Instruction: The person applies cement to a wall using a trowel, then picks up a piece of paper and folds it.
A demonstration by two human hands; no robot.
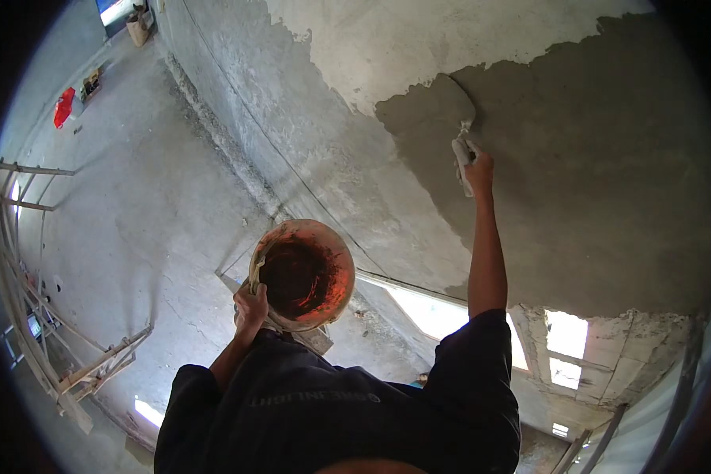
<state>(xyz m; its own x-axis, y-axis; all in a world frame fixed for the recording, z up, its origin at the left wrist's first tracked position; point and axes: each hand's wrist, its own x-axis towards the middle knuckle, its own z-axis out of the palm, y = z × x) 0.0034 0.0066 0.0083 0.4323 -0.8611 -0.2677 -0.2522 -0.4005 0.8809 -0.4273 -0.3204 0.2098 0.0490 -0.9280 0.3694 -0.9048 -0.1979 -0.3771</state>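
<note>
My left hand [251, 306] is closed on the rim of an orange-red bucket [338, 272], which I hold at waist height in front of me. The bucket's inside is smeared with dark mortar, with a shadowed bottom. Up on the wall, my outstretched right hand [479, 168] grips the handle of a trowel [461, 103]. Its rounded blade lies against the wall at the upper left edge of a broad patch of darker, wet-looking mortar [577, 166]. Lighter dry wall [426, 39] borders that patch above and to the left.
A thin cable [268, 138] runs down along the wall on the left. Wooden frames [103, 367] stand on the concrete floor [134, 213] at the far left. Beyond them lies a red item [64, 108], and a sack [138, 30] stands near the far opening.
</note>
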